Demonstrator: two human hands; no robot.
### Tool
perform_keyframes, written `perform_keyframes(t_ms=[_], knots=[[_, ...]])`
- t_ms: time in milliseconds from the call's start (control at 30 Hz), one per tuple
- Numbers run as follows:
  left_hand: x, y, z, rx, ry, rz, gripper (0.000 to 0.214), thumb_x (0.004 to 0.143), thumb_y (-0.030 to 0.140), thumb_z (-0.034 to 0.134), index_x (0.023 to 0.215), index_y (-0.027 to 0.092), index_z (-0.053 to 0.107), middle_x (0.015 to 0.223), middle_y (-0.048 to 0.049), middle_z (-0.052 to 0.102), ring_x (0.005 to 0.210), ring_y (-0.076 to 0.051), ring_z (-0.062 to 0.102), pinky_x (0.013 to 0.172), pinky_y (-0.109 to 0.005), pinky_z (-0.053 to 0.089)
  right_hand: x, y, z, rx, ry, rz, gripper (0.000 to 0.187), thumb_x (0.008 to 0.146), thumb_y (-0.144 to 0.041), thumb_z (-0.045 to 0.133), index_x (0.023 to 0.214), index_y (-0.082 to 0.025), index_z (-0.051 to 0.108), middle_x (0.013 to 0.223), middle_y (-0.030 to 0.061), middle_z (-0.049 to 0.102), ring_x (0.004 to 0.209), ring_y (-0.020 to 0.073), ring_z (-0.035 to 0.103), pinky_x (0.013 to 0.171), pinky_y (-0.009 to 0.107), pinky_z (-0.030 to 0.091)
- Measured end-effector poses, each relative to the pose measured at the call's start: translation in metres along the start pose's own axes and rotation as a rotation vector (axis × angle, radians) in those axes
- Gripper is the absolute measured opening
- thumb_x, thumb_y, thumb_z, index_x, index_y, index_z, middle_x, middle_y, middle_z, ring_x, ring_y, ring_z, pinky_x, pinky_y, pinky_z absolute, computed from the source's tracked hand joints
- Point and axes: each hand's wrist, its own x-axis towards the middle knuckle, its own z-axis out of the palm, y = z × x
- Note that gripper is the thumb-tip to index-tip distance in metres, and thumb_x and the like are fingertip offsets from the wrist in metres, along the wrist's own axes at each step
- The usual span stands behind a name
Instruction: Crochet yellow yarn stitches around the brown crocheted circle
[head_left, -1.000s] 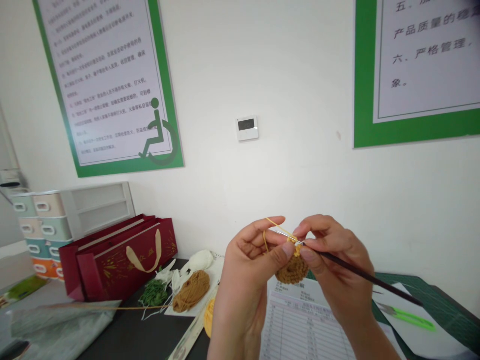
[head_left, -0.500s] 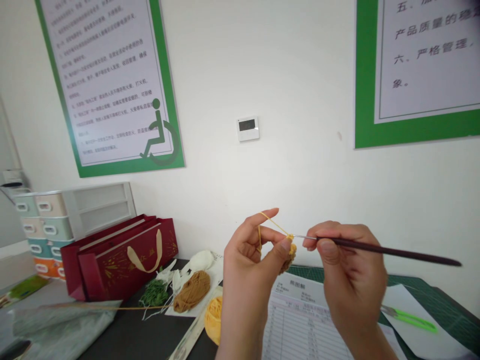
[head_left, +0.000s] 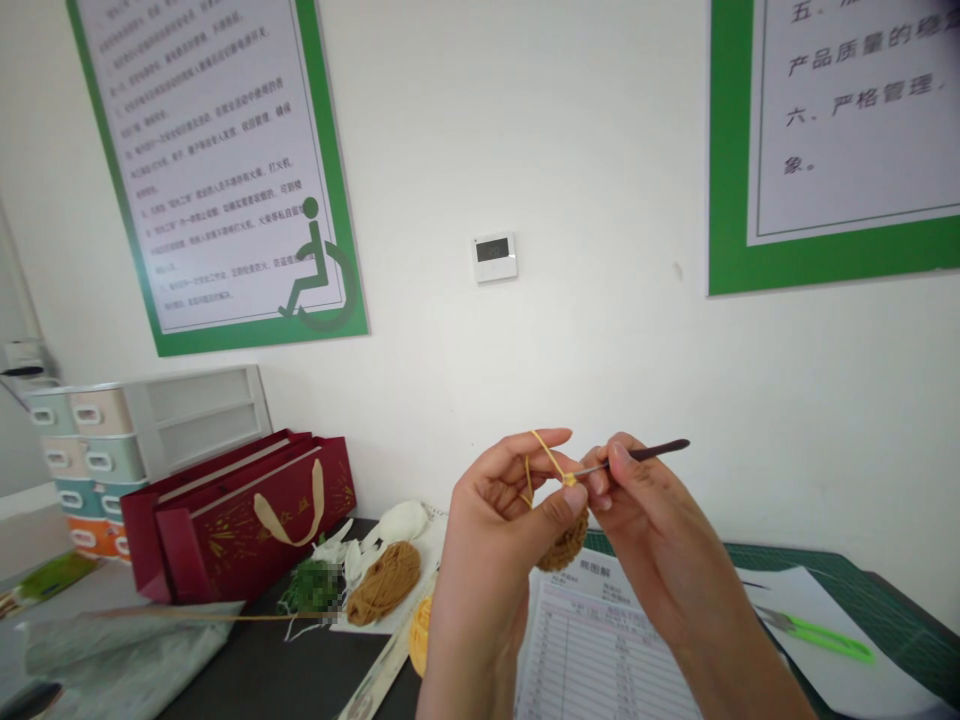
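My left hand point(head_left: 502, 510) pinches a small crocheted piece point(head_left: 564, 545), brown with a yellow edge, between thumb and fingers. Yellow yarn point(head_left: 549, 452) runs over its raised index finger down to the piece. In my right hand point(head_left: 637, 500) is a crochet hook point(head_left: 660, 450) with a dark handle, gripped between thumb and fingers. The hook's metal tip meets the yellow stitches beside my left thumb. Below my left wrist, a ball of yellow yarn point(head_left: 420, 640) is partly hidden by the forearm.
A brown yarn skein point(head_left: 384, 583), green yarn point(head_left: 311, 585) and white yarn point(head_left: 403, 522) lie left on the dark table. Behind them stand a red gift bag point(head_left: 255, 510) and a drawer unit point(head_left: 90, 455). A printed sheet point(head_left: 592, 650) and green cutter point(head_left: 825, 637) lie beneath and right.
My right hand has moved left, close to my left hand, and the hook has swung so its handle now points up and away. More of the brown crocheted piece shows.
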Motion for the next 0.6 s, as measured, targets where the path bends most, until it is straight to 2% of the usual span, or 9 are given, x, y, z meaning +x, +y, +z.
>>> perform_keyframes(t_ms=[100, 167, 367, 600], knots=[[0.0, 0.001, -0.003, -0.045, -0.063, -0.019, 0.039, 0.069, 0.01, 0.09, 0.105, 0.02, 0.079, 0.088, -0.0033, 0.078, 0.085, -0.016, 0.071, 0.083, -0.027, 0.055, 0.0, 0.001, 0.001, 0.012, 0.012, 0.023, 0.028, 0.086, -0.044, 0.077, 0.074, -0.022, 0.064, 0.072, -0.0009, 0.057, 0.069, 0.015, 0.052, 0.066, 0.027, 0.047], [0.0, 0.001, -0.004, -0.068, -0.062, -0.027, 0.039, 0.07, 0.011, 0.09, 0.106, 0.019, 0.079, 0.088, -0.003, 0.078, 0.083, -0.015, 0.072, 0.083, -0.027, 0.056, 0.0, 0.002, 0.002, 0.025, 0.017, 0.045, 0.028, 0.085, -0.044, 0.077, 0.074, -0.022, 0.064, 0.072, -0.001, 0.057, 0.069, 0.0153, 0.052, 0.066, 0.028, 0.047], [-0.002, 0.004, 0.004, -0.061, 0.045, -0.046, 0.031, 0.071, 0.012, 0.088, 0.1, 0.019, 0.08, 0.081, -0.0007, 0.076, 0.075, -0.013, 0.071, 0.077, -0.025, 0.057, -0.001, 0.003, 0.003, 0.046, 0.012, 0.07, 0.031, 0.085, -0.044, 0.077, 0.07, -0.021, 0.062, 0.072, -0.0009, 0.054, 0.068, 0.0148, 0.05, 0.065, 0.027, 0.046], [-0.003, 0.001, 0.006, -0.002, 0.141, 0.002, 0.031, 0.068, 0.013, 0.089, 0.097, 0.02, 0.082, 0.076, 0.0005, 0.07, 0.076, -0.015, 0.07, 0.078, -0.026, 0.055, -0.004, 0.003, 0.005, 0.007, -0.018, 0.002, 0.029, 0.088, -0.042, 0.074, 0.074, -0.021, 0.062, 0.074, -0.0004, 0.06, 0.073, 0.0139, 0.053, 0.07, 0.026, 0.047]])
